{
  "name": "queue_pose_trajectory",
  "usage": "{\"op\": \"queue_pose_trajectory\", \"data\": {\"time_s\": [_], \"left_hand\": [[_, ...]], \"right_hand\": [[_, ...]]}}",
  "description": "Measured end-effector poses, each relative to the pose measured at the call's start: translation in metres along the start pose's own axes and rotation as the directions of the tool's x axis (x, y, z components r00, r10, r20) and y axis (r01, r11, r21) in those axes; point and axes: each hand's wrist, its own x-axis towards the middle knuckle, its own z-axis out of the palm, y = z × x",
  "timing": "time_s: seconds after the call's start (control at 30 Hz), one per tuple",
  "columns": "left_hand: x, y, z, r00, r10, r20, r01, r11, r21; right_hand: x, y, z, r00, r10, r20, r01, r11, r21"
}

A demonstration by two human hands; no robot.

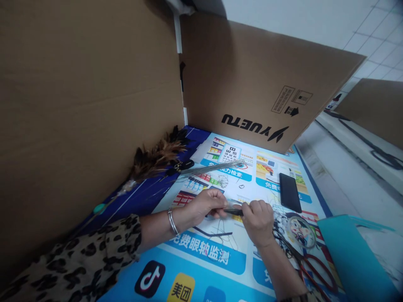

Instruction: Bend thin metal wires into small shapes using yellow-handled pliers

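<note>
My right hand (258, 218) is wrapped round what look like long-nose pliers, whose dark tapered jaws (233, 212) point left. The fingers of my left hand (206, 204) are pinched close to the jaw tips, on a thin wire that barely shows. Behind both hands, a bundle of straight silvery wires (214, 167) lies across the printed sheet (176, 256). A small dark ring (241, 186) and a tangle of fine wire (223, 180) are in front of the bundle. Thin loose wire pieces (222, 233) are scattered beneath my hands.
Brown and black feathers (157, 155) lie along the left cardboard wall (94, 84). A second cardboard panel (252, 84) stands at the back. To the right are a black phone (290, 193), a clear tape roll (301, 232), red-handled scissors (317, 272) and a teal folder (352, 256).
</note>
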Motion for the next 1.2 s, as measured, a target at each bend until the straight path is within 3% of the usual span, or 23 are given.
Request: {"op": "queue_pose_trajectory", "data": {"time_s": [0.67,1.0,1.2], "left_hand": [[0.004,-0.004,-0.003,0.999,0.024,-0.027,-0.024,1.0,0.0],[0.001,0.003,-0.001,0.992,0.116,-0.05,-0.115,0.993,0.019],[-0.002,0.009,0.003,0.969,0.228,-0.097,-0.214,0.967,0.137]], "right_hand": [[0.001,-0.002,-0.001,1.0,-0.01,0.01,0.01,1.0,0.0],[0.001,-0.002,0.001,0.999,-0.001,0.042,0.0,1.0,0.021],[-0.001,-0.004,0.006,0.989,0.032,0.144,-0.043,0.996,0.076]]}}
